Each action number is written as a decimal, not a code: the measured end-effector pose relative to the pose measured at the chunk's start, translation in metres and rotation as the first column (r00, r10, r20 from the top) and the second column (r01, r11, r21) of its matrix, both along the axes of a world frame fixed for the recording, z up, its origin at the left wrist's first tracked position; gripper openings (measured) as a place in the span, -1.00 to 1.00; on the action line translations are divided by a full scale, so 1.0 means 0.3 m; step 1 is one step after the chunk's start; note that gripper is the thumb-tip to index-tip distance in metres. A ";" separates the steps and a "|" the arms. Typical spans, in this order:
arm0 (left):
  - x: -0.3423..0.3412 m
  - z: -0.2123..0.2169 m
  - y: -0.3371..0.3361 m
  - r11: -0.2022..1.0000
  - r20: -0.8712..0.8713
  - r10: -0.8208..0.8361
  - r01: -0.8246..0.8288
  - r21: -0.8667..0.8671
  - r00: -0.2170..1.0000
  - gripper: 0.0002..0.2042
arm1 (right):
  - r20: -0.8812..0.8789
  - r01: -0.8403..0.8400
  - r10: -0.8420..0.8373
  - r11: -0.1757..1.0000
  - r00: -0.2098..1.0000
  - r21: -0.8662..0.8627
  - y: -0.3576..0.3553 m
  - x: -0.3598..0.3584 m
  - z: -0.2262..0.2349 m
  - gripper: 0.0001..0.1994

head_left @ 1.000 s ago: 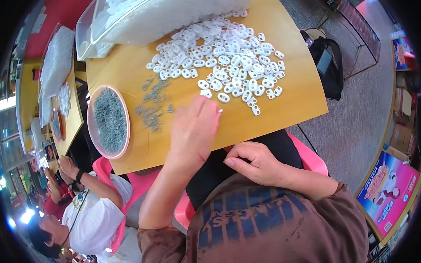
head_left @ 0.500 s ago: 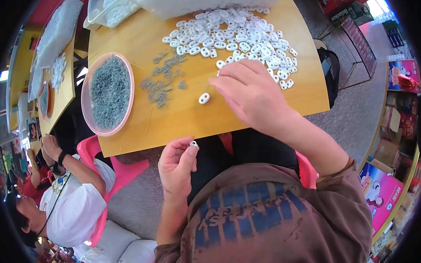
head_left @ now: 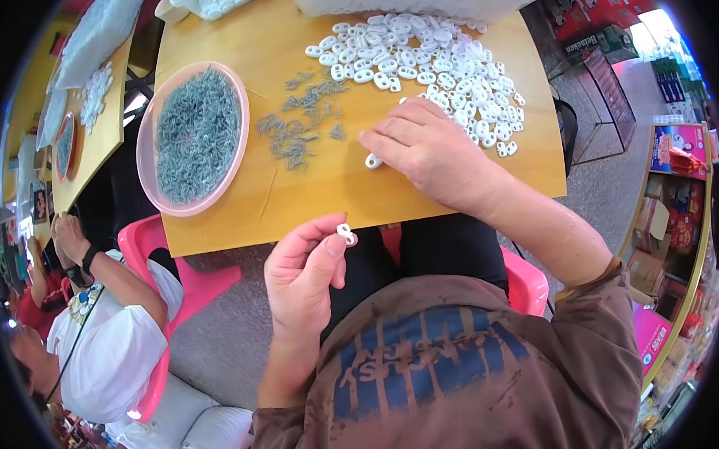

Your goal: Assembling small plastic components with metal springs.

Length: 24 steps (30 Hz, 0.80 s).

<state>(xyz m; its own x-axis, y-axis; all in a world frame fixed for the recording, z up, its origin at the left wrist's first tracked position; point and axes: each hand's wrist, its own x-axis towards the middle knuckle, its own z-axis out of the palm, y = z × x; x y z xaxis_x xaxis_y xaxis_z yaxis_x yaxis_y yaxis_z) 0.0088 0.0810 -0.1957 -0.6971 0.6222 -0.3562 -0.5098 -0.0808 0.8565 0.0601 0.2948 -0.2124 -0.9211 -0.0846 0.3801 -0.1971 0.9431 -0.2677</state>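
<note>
My left hand (head_left: 307, 275), just off the table's near edge, pinches a small white two-holed plastic piece (head_left: 346, 234) between thumb and fingertips. Over the table, my right hand (head_left: 436, 154) reaches leftward with fingers loosely bent and partly spread. Beneath its fingertips lies another white two-holed piece (head_left: 373, 161), partly covered; whether they touch is unclear. Beyond that hand spreads a heap of similar white pieces (head_left: 425, 52). Small grey pin-like pieces (head_left: 297, 130) lie scattered left of the right hand.
A pink oval basin (head_left: 242, 141) full of grey pieces stands on the yellow table (head_left: 311, 198). White bags and a tub (head_left: 166, 8) line its far edge. To the left, a person in a white shirt (head_left: 118, 344) sits on a pink chair (head_left: 207, 289). Shelves (head_left: 677, 237) stand on the right.
My left hand has risen slightly toward the table edge, still holding its white piece. My right hand has come leftward over the lone white piece. The whole view has shifted a little.
</note>
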 end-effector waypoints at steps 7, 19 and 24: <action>0.008 0.088 -0.008 0.996 -0.012 0.046 -0.045 0.077 0.999 -0.77 | -0.009 -0.052 0.052 0.998 0.999 0.048 0.005 -0.011 -0.005 -0.77; 0.088 0.149 -0.033 0.996 -0.220 0.054 -0.038 0.079 0.974 -0.77 | 0.060 0.117 -0.114 0.616 0.992 -0.779 -0.071 0.109 0.098 -0.75; 0.113 0.166 -0.017 1.000 -0.267 0.007 0.000 0.025 0.964 -0.75 | 0.066 0.067 0.161 -0.004 0.985 -0.998 -0.148 0.217 0.155 -0.67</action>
<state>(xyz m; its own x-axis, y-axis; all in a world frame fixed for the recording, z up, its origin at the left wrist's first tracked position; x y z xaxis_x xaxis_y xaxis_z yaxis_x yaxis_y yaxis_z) 0.0425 0.0758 -0.1460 -0.7669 0.6260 -0.1412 -0.2622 -0.1048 0.9593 0.1251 0.2503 -0.1659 -0.9736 0.2274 0.0179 -0.0876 -0.3001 -0.9499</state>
